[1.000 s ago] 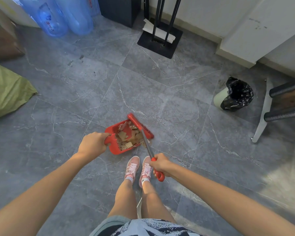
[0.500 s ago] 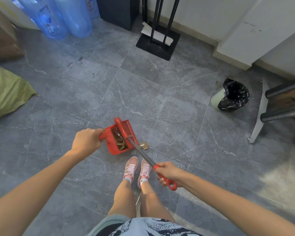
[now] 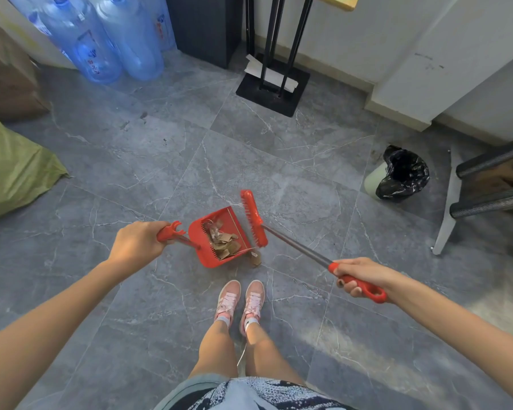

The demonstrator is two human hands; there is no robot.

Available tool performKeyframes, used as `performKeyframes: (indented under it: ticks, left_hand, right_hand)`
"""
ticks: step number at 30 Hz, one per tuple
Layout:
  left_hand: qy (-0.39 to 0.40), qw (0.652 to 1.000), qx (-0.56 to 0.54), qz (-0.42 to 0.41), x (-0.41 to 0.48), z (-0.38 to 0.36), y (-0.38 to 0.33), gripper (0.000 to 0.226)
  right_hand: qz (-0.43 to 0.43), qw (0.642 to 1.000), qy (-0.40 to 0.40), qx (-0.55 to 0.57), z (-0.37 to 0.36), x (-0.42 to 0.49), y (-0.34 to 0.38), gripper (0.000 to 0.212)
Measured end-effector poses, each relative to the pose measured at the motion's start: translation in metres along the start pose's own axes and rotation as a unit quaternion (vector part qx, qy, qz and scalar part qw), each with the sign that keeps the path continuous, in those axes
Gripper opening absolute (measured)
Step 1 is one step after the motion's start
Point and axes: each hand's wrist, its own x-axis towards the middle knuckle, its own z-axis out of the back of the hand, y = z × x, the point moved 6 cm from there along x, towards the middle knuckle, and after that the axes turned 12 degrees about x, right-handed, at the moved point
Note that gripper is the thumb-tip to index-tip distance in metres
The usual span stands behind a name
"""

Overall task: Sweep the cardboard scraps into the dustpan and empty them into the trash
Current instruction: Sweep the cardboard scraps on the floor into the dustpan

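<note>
Two hands, fingers (image 3: 351, 288) curled: left hand (image 3: 137, 244) grips dustpan (image 3: 202, 238), right hand (image 3: 363, 275) broom (image 3: 253, 217); grey veined tile floor (image 3: 279, 161).

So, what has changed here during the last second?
The broom swung out of the dustpan; its head is now to the pan's right, as the right hand moved outward. One scrap now lies outside the pan's mouth. The left hand and the right still grip their handles; the bin stays put.

Far left: blue water jugs (image 3: 107, 39), with a brown box (image 3: 9, 84) and a green sack (image 3: 12, 167) nearer. Far centre: black stand (image 3: 273, 96), paper (image 3: 268, 74) on its base. Right: white-legged furniture (image 3: 446, 220).
</note>
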Motion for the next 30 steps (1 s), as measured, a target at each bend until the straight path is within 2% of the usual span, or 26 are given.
performKeyframes:
  ticks: [4, 6, 19, 23, 30]
  left_hand:
    - [-0.025, 1.000, -0.009, -0.005, -0.003, 0.009, 0.008, 0.016]
    - [-0.028, 0.999, -0.005, -0.017, -0.005, 0.010, 0.013, 0.015]
    - [-0.012, 0.992, 0.034, -0.123, 0.011, -0.012, 0.022, 0.015]
    - [0.000, 0.989, 0.019, -0.146, 0.022, -0.022, 0.000, 0.022]
    - [0.033, 0.989, -0.009, -0.147, 0.034, -0.050, -0.033, 0.021]
  right_hand:
    - [0.011, 0.999, -0.022, 0.025, 0.010, 0.007, 0.003, 0.014]
    - [0.007, 0.999, -0.040, 0.028, 0.017, 0.015, -0.001, 0.009]
    - [-0.017, 0.989, -0.127, 0.075, 0.011, 0.062, -0.046, 0.025]
    - [-0.033, 0.988, -0.129, 0.080, -0.013, 0.067, -0.062, 0.031]
    - [-0.047, 0.992, -0.099, 0.057, -0.060, 0.077, -0.082, 0.024]
